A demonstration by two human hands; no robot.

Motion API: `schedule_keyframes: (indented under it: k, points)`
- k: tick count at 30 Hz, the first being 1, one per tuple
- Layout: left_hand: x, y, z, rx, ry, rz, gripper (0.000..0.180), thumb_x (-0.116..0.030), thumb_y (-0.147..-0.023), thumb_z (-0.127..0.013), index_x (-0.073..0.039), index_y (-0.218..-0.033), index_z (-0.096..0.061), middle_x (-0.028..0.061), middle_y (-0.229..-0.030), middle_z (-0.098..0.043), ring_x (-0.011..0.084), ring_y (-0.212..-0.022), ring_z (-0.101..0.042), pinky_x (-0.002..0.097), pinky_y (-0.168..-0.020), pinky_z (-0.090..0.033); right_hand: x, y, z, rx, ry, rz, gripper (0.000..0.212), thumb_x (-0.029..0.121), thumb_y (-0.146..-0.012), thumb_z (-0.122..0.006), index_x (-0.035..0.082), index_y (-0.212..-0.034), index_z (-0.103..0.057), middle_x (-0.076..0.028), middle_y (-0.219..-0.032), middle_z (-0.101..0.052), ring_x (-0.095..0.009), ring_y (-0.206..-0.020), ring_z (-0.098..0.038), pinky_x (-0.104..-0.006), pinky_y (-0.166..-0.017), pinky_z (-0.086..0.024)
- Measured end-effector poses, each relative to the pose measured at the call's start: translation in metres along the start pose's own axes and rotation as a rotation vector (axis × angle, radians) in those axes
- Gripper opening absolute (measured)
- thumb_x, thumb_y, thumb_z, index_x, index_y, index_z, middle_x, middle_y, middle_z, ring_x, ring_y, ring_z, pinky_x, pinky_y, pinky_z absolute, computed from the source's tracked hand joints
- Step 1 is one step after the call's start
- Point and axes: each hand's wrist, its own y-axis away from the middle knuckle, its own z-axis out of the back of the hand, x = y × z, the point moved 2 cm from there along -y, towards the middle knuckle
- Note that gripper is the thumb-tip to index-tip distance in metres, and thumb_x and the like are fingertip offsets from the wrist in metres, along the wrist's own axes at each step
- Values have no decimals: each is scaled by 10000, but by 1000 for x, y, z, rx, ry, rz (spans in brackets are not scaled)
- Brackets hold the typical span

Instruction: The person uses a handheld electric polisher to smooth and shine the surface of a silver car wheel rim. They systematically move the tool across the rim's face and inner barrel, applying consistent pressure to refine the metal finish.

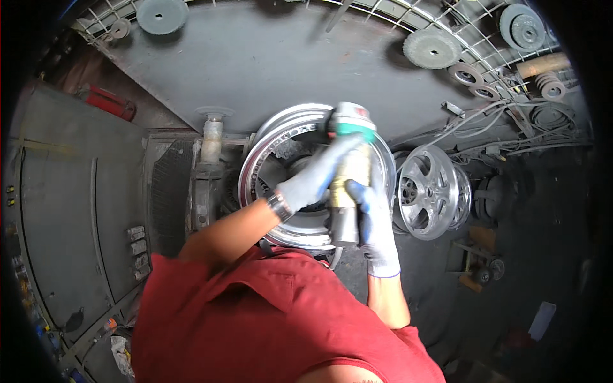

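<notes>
Both my hands grip an angle grinder [346, 169] with a green and white head, a yellow-wrapped body and a grey rear end. Closed round it near the head is my left hand [311, 182], in a grey and blue glove with a watch at the wrist. My right hand [378, 220], gloved the same way, is wrapped round its rear part. The tool is held over the right side of a shiny metal wheel rim [246, 179], which lies in front of me with small holes along its inner ring. Motion blurs the tool head, so its contact with the rim cannot be told.
To the right stand more alloy wheels [429, 191]. Left of the rim is a machine with an upright cylinder [212, 142]. Grinding discs [432, 50] hang on a wire grid along the far wall. Hoses [472, 124] run at the far right. A small wheeled stand [476, 262] sits on the floor.
</notes>
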Motion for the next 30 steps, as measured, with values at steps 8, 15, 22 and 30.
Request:
schedule_keyframes:
  k: [8, 15, 22, 30]
  points:
    - [-5, 120, 33, -418, -83, -785, 511, -479, -1081, -537, -86, -1407, -536, 64, -1213, -644, 177, -1094, -671, 346, -969, -567, 22, -14, -67, 574, 510, 0, 740, 299, -991, -574, -42, -1605, -343, -372, -1356, -570, -507, -1299, -570, -491, -1142, -424]
    - [-43, 50, 5, -4, -75, -550, 435, -418, -1106, -518, -98, -1400, -534, 55, -1192, -632, 167, -1100, -656, 329, -978, -549, 37, -24, -18, 229, 468, 205, 724, 311, -1034, -603, -55, -1608, -359, -290, -1564, -489, -343, -1410, -537, -392, -1167, -415]
    - [27, -70, -68, 179, 28, 372, 388, -460, -1061, -607, -85, -1161, -617, 68, -968, -703, 199, -838, -721, 350, -774, -620, 29, 25, 42, -294, -571, -27, 667, 322, -1062, -533, 205, -1652, -244, -186, -1199, -619, -296, -753, -722, -421, -488, -652]
    - [64, -74, -77, 227, -319, 618, 374, -431, -1036, -665, -69, -1130, -668, 41, -986, -731, 141, -845, -720, 326, -745, -605, -26, 51, 42, -498, -677, 93, 609, 360, -1055, -546, 150, -1592, -347, -172, -1197, -659, -300, -856, -737, -396, -609, -672]
